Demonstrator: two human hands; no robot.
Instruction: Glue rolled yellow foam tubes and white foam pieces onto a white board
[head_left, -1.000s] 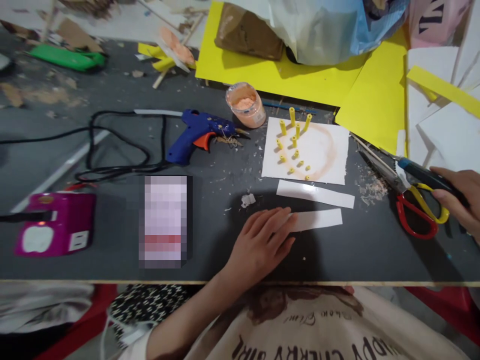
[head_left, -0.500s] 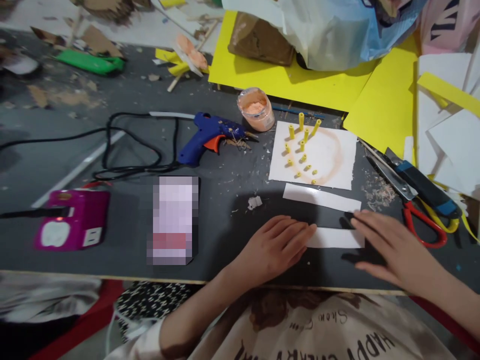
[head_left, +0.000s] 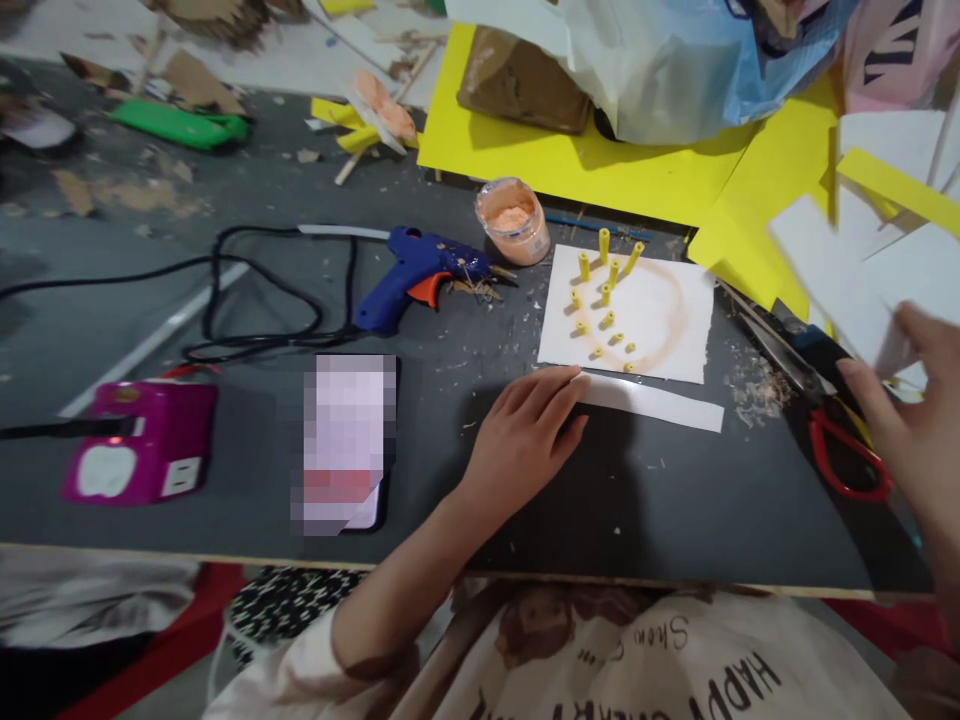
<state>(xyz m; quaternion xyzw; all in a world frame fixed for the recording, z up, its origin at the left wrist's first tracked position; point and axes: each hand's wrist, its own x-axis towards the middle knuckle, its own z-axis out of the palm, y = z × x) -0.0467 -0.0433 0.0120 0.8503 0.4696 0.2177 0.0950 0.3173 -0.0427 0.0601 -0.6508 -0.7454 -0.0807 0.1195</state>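
Observation:
My left hand (head_left: 525, 430) lies flat on the dark table, fingers stretched out, its fingertips on the left end of a white paper strip (head_left: 652, 402). My right hand (head_left: 911, 420) is raised at the right edge and holds a second white paper strip (head_left: 829, 285) up in the air, blurred by motion. Behind the lying strip sits a white sheet (head_left: 660, 320) with several small yellow tubes (head_left: 604, 290) standing on it.
Red-and-yellow scissors (head_left: 840, 430) lie at the right. A blue glue gun (head_left: 420, 270) with its black cable, an orange powder jar (head_left: 514, 218), a phone (head_left: 349, 440) and a pink power box (head_left: 139, 440) are to the left. Yellow sheets (head_left: 600, 165) and bags fill the back.
My right hand picked up the nearer white strip and lifted it up to the right. My left hand moved from that strip forward onto the other strip.

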